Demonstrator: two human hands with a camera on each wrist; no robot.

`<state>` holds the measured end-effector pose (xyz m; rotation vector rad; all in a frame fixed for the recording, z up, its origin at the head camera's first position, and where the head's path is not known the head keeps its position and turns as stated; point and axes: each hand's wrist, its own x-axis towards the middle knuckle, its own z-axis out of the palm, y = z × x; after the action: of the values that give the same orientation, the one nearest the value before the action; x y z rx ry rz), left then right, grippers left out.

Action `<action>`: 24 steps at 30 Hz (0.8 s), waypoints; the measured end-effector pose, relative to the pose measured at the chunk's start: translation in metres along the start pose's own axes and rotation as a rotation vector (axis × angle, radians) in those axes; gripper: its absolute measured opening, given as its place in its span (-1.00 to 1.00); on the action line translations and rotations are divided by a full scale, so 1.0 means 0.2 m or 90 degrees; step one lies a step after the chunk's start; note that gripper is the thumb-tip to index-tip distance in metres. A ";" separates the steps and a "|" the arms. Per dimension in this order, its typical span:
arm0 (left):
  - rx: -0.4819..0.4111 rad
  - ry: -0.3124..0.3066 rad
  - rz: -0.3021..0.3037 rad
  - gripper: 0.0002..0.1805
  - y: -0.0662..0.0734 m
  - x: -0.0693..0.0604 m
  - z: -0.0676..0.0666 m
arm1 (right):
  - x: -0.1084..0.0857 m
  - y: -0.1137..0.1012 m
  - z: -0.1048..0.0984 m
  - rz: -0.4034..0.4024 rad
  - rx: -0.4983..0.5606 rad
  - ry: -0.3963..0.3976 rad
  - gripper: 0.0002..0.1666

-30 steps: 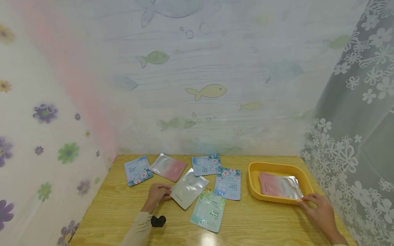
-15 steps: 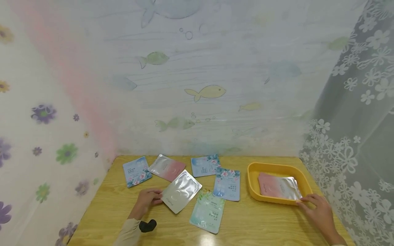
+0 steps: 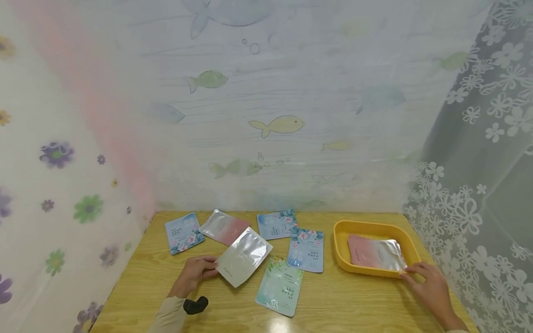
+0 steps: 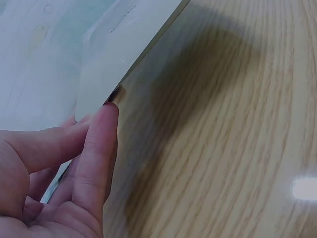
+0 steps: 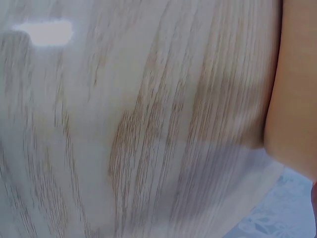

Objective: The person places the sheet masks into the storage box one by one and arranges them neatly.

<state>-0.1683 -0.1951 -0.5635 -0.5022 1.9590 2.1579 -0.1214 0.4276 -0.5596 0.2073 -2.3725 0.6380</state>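
Note:
In the head view my left hand pinches the near left edge of a silvery cream face mask sachet. The left wrist view shows the sachet raised at an angle, its shadow on the wood. Its far corner overlaps a pink-and-silver sachet. At the right, my right hand grips the front right rim of a yellow tray. Several pink-and-silver sachets lie stacked inside. Only table and a strip of skin appear in the right wrist view, so the right fingers are hidden there.
Blue flowered sachets lie at the far left, back middle and centre. A green sachet sits in front of them. Printed curtains stand behind the wooden table and on both sides.
My left hand has drawn the cream sachet leftward, away from the back blue one and the green one, tilting it up. My right hand keeps its place on the tray rim.

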 end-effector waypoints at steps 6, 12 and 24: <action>0.023 -0.029 -0.001 -0.64 0.03 0.02 0.03 | 0.01 0.01 0.00 -0.067 -0.038 -0.017 -0.68; 0.020 -0.097 0.014 -0.63 0.07 0.01 0.07 | 0.02 0.01 0.00 -0.099 -0.057 -0.015 -0.64; 0.028 -0.164 0.030 -0.67 0.16 0.06 0.17 | 0.01 0.01 0.01 -0.109 -0.033 0.003 -0.60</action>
<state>-0.1941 -0.1660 -0.5357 -0.1622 1.8887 2.0820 -0.1246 0.4286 -0.5605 0.3813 -2.3323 0.4947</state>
